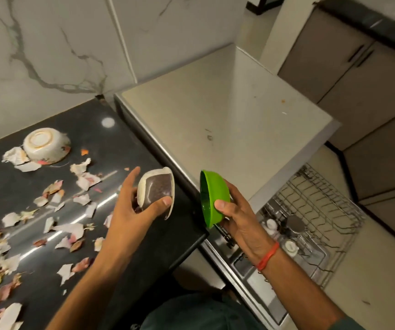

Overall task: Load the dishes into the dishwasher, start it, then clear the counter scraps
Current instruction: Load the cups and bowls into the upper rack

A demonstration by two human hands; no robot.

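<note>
Head view: no brand or writing can be read on anything.
Left grip: left hand [132, 206] clamped on a square cream bowl [156, 192], tilted, dark inside.
Right grip: right hand [240, 219] clamped on a green bowl [213, 197], held on edge.
Beside left grip: paper and peel scraps [49, 210] litter the black worktop [91, 129]; beyond, an upturned floral bowl [46, 145].
Below right grip: dishwasher rack [317, 225], pulled out, partly hidden by the wrist; its contents are hard to make out.

Left hand [129, 210] holds square bowl [156, 192]; right hand [241, 217] holds green bowl [212, 196].
</note>
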